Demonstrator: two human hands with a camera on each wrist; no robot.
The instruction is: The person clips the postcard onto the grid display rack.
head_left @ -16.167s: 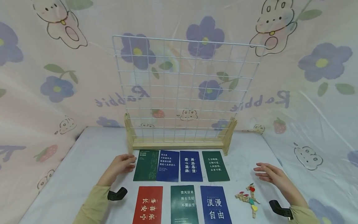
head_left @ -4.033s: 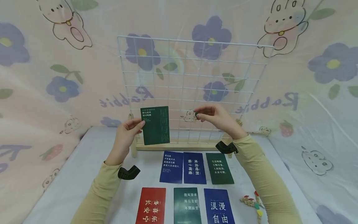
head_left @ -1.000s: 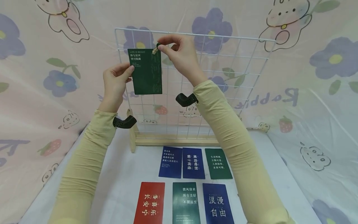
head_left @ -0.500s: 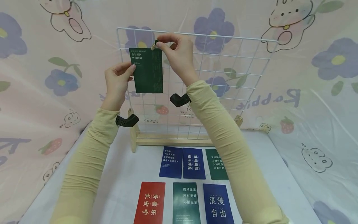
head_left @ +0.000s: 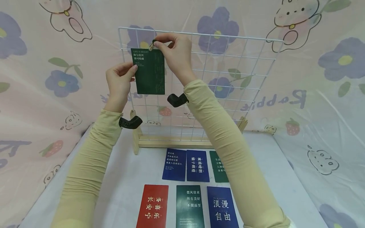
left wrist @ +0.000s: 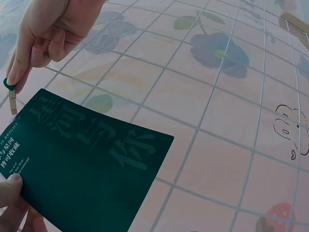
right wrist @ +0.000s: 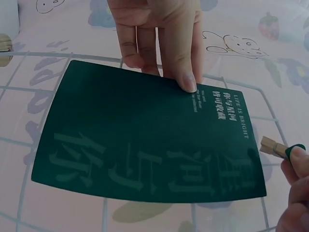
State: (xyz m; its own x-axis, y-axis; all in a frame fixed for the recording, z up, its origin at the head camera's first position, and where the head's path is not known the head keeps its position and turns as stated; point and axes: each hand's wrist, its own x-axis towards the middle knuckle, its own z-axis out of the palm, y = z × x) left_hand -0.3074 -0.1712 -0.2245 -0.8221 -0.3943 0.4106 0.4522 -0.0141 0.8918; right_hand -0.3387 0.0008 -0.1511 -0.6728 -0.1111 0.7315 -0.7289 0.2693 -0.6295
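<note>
The left hand (head_left: 119,83) pinches a dark green rectangular paper card (head_left: 151,76) at its left edge, thumb in front, a grip that leaves the top edge free and the printed face unbent. The card is upright before the upper left of a white wire grid (head_left: 228,36); whether they touch is unclear. The right hand (head_left: 177,55) pinches a small wooden clip with a green top (right wrist: 273,146), its tip at the card's top edge, probably angled so the mouth meets the paper; I cannot tell if it bites. A pale wooden base (head_left: 176,144) holds the grid up from below. Nearer, red, blue and green paper cards (head_left: 188,205) lie face up in two rows, presumably spread for easy picking.
</note>
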